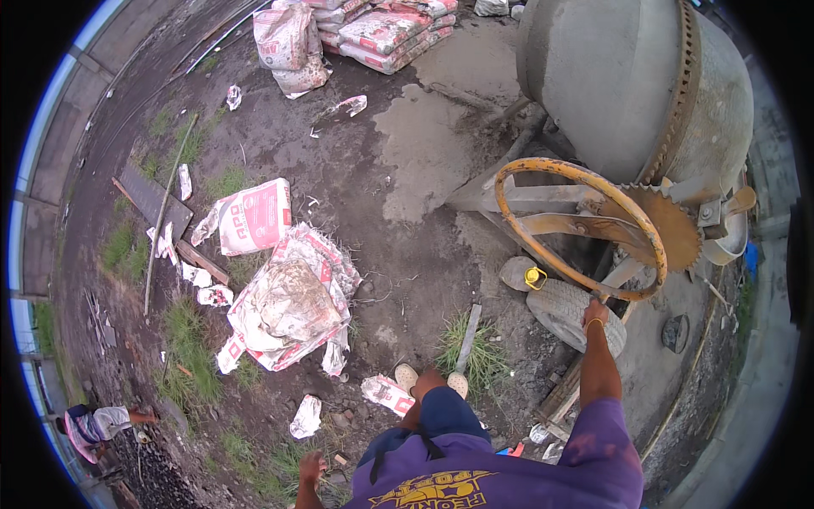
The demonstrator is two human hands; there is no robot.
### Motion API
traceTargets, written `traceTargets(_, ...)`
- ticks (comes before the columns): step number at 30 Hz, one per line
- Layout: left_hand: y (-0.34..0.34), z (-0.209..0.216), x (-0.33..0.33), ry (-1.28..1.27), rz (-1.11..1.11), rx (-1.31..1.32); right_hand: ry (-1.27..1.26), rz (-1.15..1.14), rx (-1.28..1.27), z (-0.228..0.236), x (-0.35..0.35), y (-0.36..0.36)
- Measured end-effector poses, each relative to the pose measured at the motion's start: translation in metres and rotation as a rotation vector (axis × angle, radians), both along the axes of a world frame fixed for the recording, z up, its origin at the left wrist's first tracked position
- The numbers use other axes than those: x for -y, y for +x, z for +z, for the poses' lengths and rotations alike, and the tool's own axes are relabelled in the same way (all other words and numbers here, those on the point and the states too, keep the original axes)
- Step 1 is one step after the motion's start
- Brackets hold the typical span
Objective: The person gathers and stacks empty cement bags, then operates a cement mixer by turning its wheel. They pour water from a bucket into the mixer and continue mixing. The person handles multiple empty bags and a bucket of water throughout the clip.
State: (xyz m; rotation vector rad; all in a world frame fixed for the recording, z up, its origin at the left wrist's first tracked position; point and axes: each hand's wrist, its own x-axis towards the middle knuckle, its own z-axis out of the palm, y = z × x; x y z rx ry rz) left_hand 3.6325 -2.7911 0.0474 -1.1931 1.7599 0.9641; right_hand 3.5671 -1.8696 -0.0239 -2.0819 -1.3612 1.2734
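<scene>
My right hand (pixel 596 312) reaches forward and is closed on the lower rim of an orange-yellow hand wheel (pixel 623 200). This wheel is mounted on the side of a large grey concrete mixer (pixel 602 85), beside a rusty toothed gear (pixel 678 222). Just below the hand is a worn rubber tyre (pixel 564 316), with a small yellow fitting (pixel 534 276) near its upper left. My left hand (pixel 312 465) hangs low at my side above the ground; it appears empty, its fingers loosely apart.
Filled cement sacks (pixel 381 34) are stacked at the far side. A heap of torn sacks (pixel 288 310) lies left of centre, near a wooden board (pixel 153 204) and a long stick (pixel 170 212). A dark bucket (pixel 675 333) stands right. Another person (pixel 106 422) is at lower left.
</scene>
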Motion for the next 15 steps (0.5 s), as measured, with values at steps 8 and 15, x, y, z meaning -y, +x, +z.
traceTargets(8,-0.056,0.015,-0.029,-0.08,-0.098,-0.199,0.017,0.021,0.016,-0.008,-0.007,0.001)
traceTargets(15,-0.069,0.008,-0.059,0.006,-0.225,-0.274,0.005,0.08,0.166,-0.023,-0.016,0.005)
